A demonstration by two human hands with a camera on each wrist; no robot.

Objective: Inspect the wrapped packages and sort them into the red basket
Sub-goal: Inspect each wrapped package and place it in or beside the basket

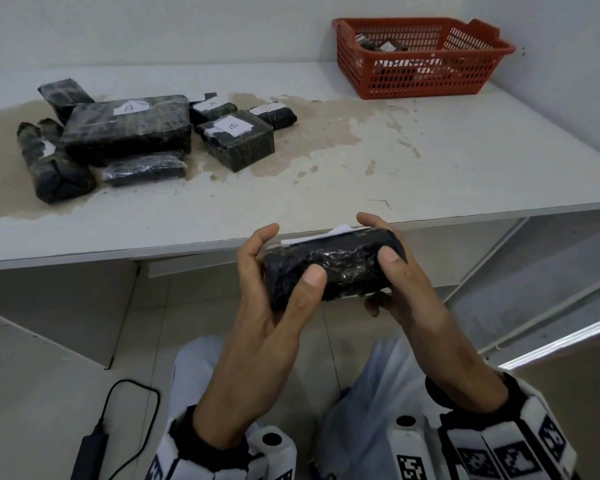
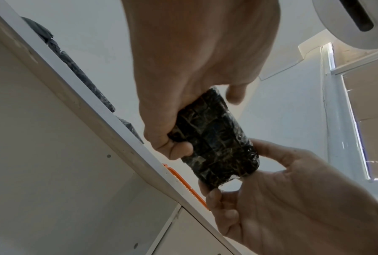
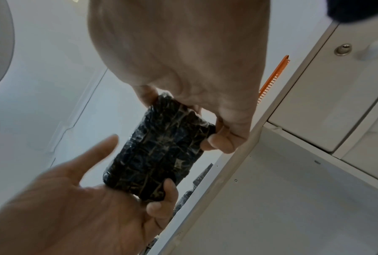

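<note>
I hold a small black wrapped package [image 1: 333, 268] in both hands, just in front of the table's near edge. A white label [image 1: 326, 235] shows along its top side. My left hand [image 1: 284, 265] grips its left end with thumb on the near face. My right hand [image 1: 381, 244] grips the right end. In the left wrist view, my left hand [image 2: 173, 112] and right hand [image 2: 260, 181] pinch the package [image 2: 214, 138]. The right wrist view shows the package [image 3: 159, 151] from below. The red basket [image 1: 426, 77] stands at the table's far right, with wrapped packages inside.
Several black wrapped packages [image 1: 129, 129] with white labels lie in a pile on the white table [image 1: 361, 188], far left, over a brownish stain. A black power bank [image 1: 90, 445] with cable lies on the floor at lower left. A white frame [image 1: 520, 271] stands to the right.
</note>
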